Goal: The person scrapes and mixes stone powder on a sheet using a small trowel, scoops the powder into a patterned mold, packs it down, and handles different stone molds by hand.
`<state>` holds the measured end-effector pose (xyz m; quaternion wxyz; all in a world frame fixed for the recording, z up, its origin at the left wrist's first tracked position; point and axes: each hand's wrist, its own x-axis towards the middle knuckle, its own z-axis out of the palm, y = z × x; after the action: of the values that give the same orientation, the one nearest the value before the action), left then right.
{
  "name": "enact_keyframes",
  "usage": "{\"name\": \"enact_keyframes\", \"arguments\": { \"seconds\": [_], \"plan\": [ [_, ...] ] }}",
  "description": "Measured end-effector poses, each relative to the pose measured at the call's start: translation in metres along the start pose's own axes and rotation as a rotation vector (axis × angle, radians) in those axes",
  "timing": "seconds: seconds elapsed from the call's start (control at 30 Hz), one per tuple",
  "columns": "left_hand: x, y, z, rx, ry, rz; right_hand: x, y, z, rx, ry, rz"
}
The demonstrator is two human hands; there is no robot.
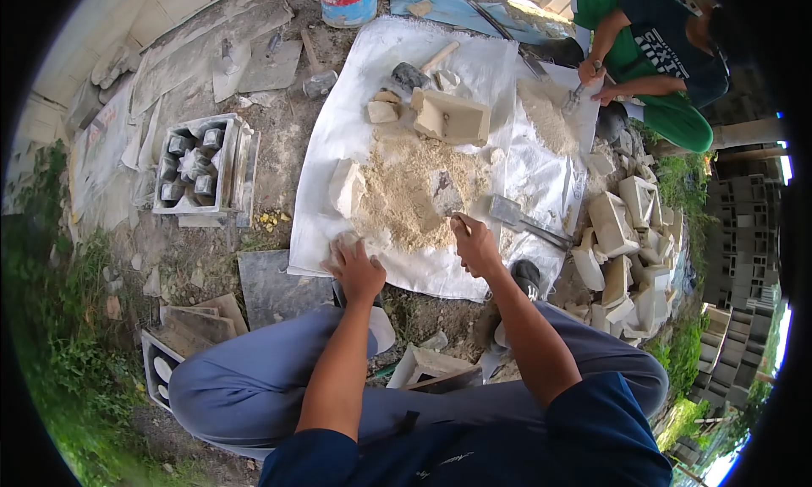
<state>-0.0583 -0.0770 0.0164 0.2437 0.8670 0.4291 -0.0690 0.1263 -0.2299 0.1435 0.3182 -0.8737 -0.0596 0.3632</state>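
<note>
Your right fingers (464, 227) held the trowel (446, 196) in the sandy powder (393, 195); your left fingers (342, 253) (spread fairly wide) lay on the white sheet (324, 183).

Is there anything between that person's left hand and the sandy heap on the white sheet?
Nothing visible stands between the left hand and the sandy heap. The pale block sits at the heap's left edge, off the direct path.

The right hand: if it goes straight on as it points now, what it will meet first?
Most likely the right hand would first meet the pale crumbly heap, where its tool reaches; its height above is unclear.
</note>
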Motion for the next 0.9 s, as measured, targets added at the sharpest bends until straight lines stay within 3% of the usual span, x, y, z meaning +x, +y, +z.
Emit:
{"name": "enact_keyframes", "arguments": {
  "seconds": [0.07,0.13,0.27,0.5,0.57,0.7,0.9],
  "plan": [
    [-0.001,0.000,0.002,0.007,0.011,0.009,-0.010,0.033,0.014,0.064,0.008,0.045],
    [0.002,0.002,0.003,0.020,0.024,0.016,0.004,0.078,0.047,0.048,0.113,-0.058],
    [-0.005,0.000,0.003,0.055,0.007,0.026,0.018,0.041,0.041,0.154,0.025,0.106],
    [0.002,-0.001,0.006,-0.007,0.006,-0.014,0.065,-0.019,0.014,-0.054,-0.025,-0.019],
    [0.003,0.001,0.009,0.010,0.011,-0.006,0.088,-0.003,0.040,-0.158,-0.095,-0.016],
    [0.003,-0.005,0.006,-0.028,0.019,0.021,0.028,0.020,0.050,-0.110,-0.032,0.003],
    [0.003,0.001,0.002,-0.039,-0.001,0.011,0.000,0.036,-0.001,-0.104,-0.067,0.085]
  ]
}}
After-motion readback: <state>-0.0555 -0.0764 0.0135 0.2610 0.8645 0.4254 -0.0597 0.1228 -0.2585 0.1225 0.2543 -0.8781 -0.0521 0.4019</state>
